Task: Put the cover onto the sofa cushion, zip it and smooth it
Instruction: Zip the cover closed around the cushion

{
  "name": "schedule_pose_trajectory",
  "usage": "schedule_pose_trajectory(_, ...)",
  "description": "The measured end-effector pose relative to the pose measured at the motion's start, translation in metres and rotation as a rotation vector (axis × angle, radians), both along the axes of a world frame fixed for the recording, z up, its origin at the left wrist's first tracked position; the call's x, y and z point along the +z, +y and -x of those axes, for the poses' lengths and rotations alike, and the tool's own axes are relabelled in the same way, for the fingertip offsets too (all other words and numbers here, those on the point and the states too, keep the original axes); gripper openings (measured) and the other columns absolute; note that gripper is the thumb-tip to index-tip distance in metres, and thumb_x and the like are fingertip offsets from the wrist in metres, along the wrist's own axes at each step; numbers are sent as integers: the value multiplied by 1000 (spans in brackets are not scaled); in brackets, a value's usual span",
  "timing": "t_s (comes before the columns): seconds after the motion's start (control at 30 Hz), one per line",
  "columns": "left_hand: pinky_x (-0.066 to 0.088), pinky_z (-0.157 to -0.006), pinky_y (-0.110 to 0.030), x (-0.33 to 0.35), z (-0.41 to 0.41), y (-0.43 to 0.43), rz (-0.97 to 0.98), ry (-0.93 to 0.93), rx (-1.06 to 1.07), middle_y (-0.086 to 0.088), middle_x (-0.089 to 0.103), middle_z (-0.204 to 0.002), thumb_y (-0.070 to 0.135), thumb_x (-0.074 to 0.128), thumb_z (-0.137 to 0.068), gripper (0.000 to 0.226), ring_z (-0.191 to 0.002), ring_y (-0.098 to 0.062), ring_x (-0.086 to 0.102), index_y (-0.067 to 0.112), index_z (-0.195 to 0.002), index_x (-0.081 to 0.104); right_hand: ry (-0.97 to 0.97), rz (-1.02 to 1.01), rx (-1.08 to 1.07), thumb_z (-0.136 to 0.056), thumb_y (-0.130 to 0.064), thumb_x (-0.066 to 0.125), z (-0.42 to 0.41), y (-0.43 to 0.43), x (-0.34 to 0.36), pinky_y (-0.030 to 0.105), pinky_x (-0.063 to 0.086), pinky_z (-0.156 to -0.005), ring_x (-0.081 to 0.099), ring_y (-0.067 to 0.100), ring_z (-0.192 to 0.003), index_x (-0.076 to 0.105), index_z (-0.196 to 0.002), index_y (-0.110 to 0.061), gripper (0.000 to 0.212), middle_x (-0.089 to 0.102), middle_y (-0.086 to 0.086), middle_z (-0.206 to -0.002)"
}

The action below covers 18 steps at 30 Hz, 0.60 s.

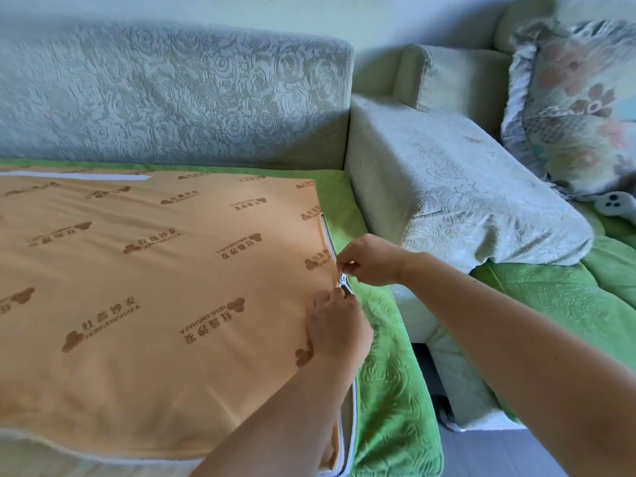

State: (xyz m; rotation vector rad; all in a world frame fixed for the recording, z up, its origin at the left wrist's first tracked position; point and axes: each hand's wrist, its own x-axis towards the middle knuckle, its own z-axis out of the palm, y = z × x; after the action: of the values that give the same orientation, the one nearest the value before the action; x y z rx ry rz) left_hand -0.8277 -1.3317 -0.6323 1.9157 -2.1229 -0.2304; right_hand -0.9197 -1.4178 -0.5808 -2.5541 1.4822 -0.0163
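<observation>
Two hands meet at the right edge of the cushion cover, whose orange face (printed with brown logos) lies flat on the sofa seat before us, with green fabric down its side. We see the right hand pinching the pull of the white zipper between thumb and fingertip. Just nearer us, the left hand curls its fingers on the cover's edge, gripping the fabric beside the zipper. A grey sofa back stands behind.

Pale embossed sofa back, floral pillow at right, grey floor below, pale wall behind.
</observation>
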Motion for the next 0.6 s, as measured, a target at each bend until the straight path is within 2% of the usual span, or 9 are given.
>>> schedule_pose_trajectory(0.07, 38, -86, -35, -10, -3, 1, 1, -2, -22, -4, 58, -112, 26, 45, -89, 26, -105, -26, 52, 12, -104, 61, 20, -14, -15, -87, -6, 47, -3, 5, 0, 32, 46, -75, 58, 26, -83, 68, -89, -4, 21, 68, 11, -89)
schedule_pose_trajectory(0.1, 36, -89, -35, -11, -7, 1, 10, 2, -29, -3, 57, -116, 28, 40, -91, 28, -108, -25, 50, 13, -108, 58, 28, -22, -20, -87, -6, 47, -5, 9, 0, 33, 46, -75, 58, 26, -85, 68, -89, -4, 21, 68, 11, -89)
schedule_pose_trajectory(0.2, 36, -89, -35, -18, -14, 4, 26, -3, -56, 0, 55, -119, 31, 39, -91, 29, -110, -24, 48, 16, -109, 57, 62, -59, -58, -89, -8, 47, -13, 23, -5, 34, 46, -76, 57, 26, -88, 68, -91, -7, 21, 67, 10, -93)
schedule_pose_trajectory(0.27, 38, -83, -37, -27, -14, 6, 78, 52, -71, 2, 59, -111, 30, 48, -87, 22, -103, -25, 52, 17, -99, 61, 55, -67, -110, -90, -10, 47, -10, 29, -8, 31, 45, -76, 56, 23, -87, 68, -93, -10, 22, 67, 7, -95)
schedule_pose_trajectory(0.33, 43, -66, -36, -30, -15, 7, 192, 93, -60, 2, 64, -86, 27, 62, -72, 11, -80, -26, 60, 17, -74, 64, 43, -50, -136, -89, -11, 48, -8, 32, -10, 31, 47, -78, 56, 22, -87, 69, -93, -12, 22, 67, 6, -96)
schedule_pose_trajectory(0.4, 44, -56, -33, -38, -17, 5, 221, 114, -82, 3, 63, -71, 30, 59, -63, 13, -65, -25, 59, 18, -59, 59, 52, -28, -173, -87, -8, 47, -11, 34, -15, 36, 49, -78, 56, 24, -87, 68, -89, -11, 21, 67, 7, -94)
schedule_pose_trajectory(0.53, 45, -58, -33, -38, -24, 11, 219, 187, -121, 2, 64, -71, 39, 47, -67, 27, -64, -26, 58, 19, -55, 59, 97, -19, -203, -80, -1, 44, -17, 40, -17, 37, 46, -72, 52, 26, -79, 63, -80, -8, 20, 63, 12, -89)
schedule_pose_trajectory(0.6, 47, -59, -35, -35, -26, 15, 192, 160, -142, -1, 66, -76, 37, 52, -66, 25, -66, -27, 59, 16, -57, 64, 104, -13, -212, -81, -1, 45, -19, 45, -14, 35, 45, -71, 53, 27, -81, 63, -81, -7, 20, 64, 11, -90)
